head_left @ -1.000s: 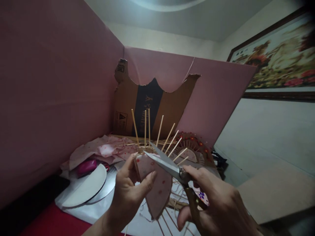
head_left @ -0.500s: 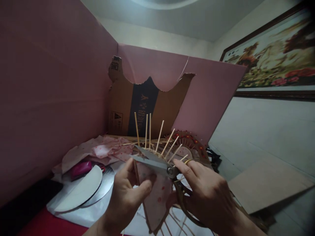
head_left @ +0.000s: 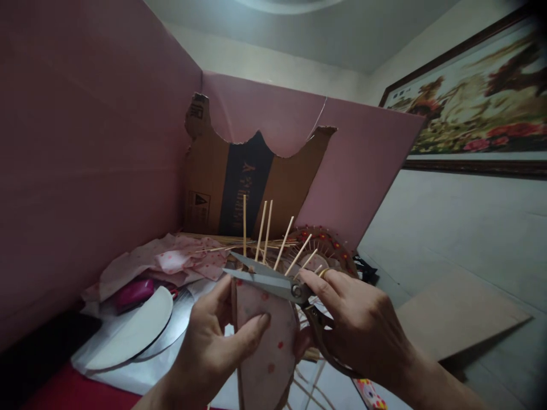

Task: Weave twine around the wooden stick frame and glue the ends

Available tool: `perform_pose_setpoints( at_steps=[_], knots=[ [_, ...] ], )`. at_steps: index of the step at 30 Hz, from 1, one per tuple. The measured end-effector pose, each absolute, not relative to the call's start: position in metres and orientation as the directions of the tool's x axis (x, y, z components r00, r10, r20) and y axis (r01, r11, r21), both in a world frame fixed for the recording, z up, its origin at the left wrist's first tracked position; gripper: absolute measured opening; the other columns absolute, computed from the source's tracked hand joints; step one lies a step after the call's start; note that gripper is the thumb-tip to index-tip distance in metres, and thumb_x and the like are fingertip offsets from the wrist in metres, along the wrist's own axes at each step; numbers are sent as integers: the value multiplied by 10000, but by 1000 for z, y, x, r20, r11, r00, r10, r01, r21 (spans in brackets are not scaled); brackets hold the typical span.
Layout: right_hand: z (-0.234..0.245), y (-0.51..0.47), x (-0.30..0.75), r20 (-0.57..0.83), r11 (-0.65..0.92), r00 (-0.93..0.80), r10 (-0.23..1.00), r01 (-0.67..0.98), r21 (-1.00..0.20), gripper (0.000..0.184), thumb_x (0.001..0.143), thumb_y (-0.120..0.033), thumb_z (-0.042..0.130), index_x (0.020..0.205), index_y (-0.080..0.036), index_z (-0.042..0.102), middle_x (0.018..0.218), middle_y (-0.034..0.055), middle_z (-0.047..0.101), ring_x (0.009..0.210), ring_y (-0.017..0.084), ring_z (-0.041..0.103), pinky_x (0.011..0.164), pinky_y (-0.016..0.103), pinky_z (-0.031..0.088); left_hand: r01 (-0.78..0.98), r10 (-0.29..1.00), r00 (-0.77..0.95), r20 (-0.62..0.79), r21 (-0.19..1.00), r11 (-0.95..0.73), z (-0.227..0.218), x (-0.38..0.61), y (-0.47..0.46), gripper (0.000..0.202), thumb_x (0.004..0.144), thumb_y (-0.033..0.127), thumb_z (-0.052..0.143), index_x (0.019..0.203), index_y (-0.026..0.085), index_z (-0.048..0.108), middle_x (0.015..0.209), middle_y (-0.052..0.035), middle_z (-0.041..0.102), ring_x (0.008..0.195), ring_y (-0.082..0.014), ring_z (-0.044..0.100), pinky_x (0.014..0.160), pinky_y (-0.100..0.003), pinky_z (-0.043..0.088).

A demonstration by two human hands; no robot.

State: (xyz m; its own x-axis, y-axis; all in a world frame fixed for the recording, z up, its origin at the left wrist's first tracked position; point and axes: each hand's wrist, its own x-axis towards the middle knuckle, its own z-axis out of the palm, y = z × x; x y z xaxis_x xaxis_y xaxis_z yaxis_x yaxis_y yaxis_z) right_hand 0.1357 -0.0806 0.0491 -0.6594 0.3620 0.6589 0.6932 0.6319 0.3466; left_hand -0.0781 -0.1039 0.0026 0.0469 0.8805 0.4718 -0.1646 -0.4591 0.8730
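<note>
My left hand (head_left: 226,336) grips a flat piece covered in pale pink fabric with red dots (head_left: 267,347), its thumb lying across the front. Around the handles of a pair of scissors (head_left: 273,280) my right hand (head_left: 354,319) is closed. The scissor blades point left, slightly parted, across the top edge of the fabric-covered piece. Several thin wooden sticks (head_left: 280,244) fan upward from behind the blades; their lower ends are hidden. More thin strips show below, beside the piece.
A torn cardboard sheet (head_left: 205,176) leans on a pink panel (head_left: 354,171) at the back. Left lie crumpled dotted fabric (head_left: 183,256), a magenta object (head_left: 134,293) and a white half-round piece (head_left: 137,330). A curved piece with red dots and pins (head_left: 333,242) stands behind my right hand.
The fabric-covered piece has turned and now shows more of its front. The sticks have shifted slightly right relative to the blades. Both hands keep their hold.
</note>
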Motion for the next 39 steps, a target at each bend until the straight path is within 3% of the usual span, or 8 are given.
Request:
perform_pose_setpoints(
  at_steps=[18, 25, 28, 31, 33, 35, 37, 39],
  knots=[
    [44, -84, 139, 665, 689, -701, 260, 617, 381, 319, 870, -188, 486, 1152, -44, 532, 616, 50, 616, 488, 157, 565, 441, 267, 424, -295, 912, 50, 406, 879, -375, 2, -81, -103, 211, 747, 220, 715, 948, 217, 648, 747, -14, 661, 681, -147, 620, 590, -213, 513],
    [49, -97, 143, 822, 687, -360, 441, 724, -52, 425, 800, -385, 672, 1157, -208, 526, 567, -41, 643, 415, 115, 531, 444, 228, 452, -448, 967, -39, 252, 861, -242, 10, -82, -95, 283, 658, 252, 785, 886, 152, 652, 717, -34, 665, 629, -145, 612, 570, -230, 515],
    [50, -89, 160, 796, 533, -67, 601, 776, -337, 446, 758, -512, 669, 1064, -209, 549, 588, -14, 671, 472, 157, 608, 460, 244, 473, -419, 935, -158, 319, 835, -356, 9, -85, -91, 290, 667, 238, 780, 908, 164, 639, 739, -23, 670, 641, -142, 614, 578, -232, 518],
    [39, -67, 183, 605, 334, 126, 786, 738, -587, 429, 740, -547, 652, 953, -193, 537, 693, 49, 710, 594, 211, 678, 491, 267, 488, -317, 790, -448, 418, 752, -578, 14, -91, -89, 256, 687, 171, 764, 903, 204, 631, 806, 18, 670, 718, -123, 615, 655, -210, 521],
    [24, -54, 193, 498, 201, 116, 859, 819, -537, 352, 753, -492, 641, 916, -193, 556, 709, 56, 710, 631, 222, 678, 532, 279, 470, -204, 645, -616, 452, 699, -685, 23, -96, -90, 251, 677, 106, 758, 861, 215, 628, 814, 53, 647, 756, -103, 593, 723, -186, 507],
    [6, -46, 196, 390, 167, -27, 920, 929, -330, 247, 770, -378, 622, 931, -194, 587, 756, 60, 716, 692, 232, 678, 578, 282, 431, -194, 594, -674, 439, 671, -716, 32, -100, -91, 274, 658, 66, 757, 851, 211, 627, 834, 73, 639, 782, -96, 581, 763, -180, 502],
    [-10, -43, 190, 286, 229, -189, 939, 967, -114, 202, 751, -245, 595, 947, -202, 614, 797, 56, 725, 737, 233, 671, 597, 276, 376, -251, 628, -662, 409, 669, -700, 38, -101, -92, 276, 638, 68, 766, 842, 197, 631, 797, 70, 642, 740, -99, 579, 695, -177, 516],
    [-21, -41, 179, 206, 319, -305, 930, 947, -35, 221, 724, -225, 610, 943, -211, 627, 858, 53, 729, 784, 227, 661, 616, 272, 346, -318, 716, -582, 384, 703, -636, 39, -100, -91, 251, 641, 104, 765, 840, 186, 634, 756, 53, 644, 683, -106, 580, 616, -184, 520]
  ],
)
